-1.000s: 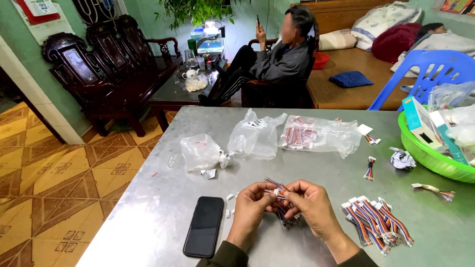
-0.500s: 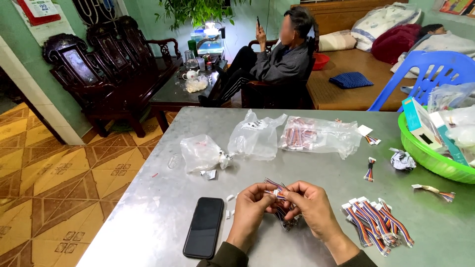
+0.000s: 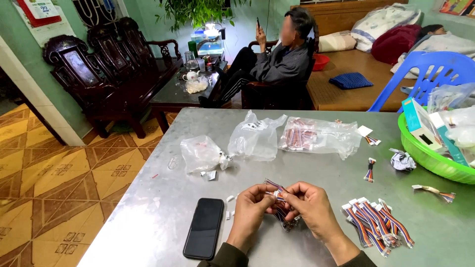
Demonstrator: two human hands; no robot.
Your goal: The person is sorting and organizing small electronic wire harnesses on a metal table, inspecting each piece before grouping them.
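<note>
Over the near part of a grey metal table (image 3: pixel 163 198), my left hand (image 3: pixel 251 210) and my right hand (image 3: pixel 312 205) meet, both pinching a small bundle of multicoloured ribbon wires (image 3: pixel 277 190) with a white connector. More of these short wire pieces lie under my hands. A pile of finished-looking multicoloured wire harnesses (image 3: pixel 378 225) lies just right of my right hand. A black phone (image 3: pixel 204 234) lies face up to the left of my left hand.
Three clear plastic bags (image 3: pixel 257 138) lie mid-table; the right one (image 3: pixel 316 136) holds reddish parts. A green basket (image 3: pixel 435 160) with boxes sits at the right edge, a blue plastic chair (image 3: pixel 435 74) behind it. A person (image 3: pixel 282 62) sits beyond the table by dark wooden chairs (image 3: pixel 99 74).
My fingers have shifted slightly on the wire bundle; the hands stay in the same place. Nothing else has moved.
</note>
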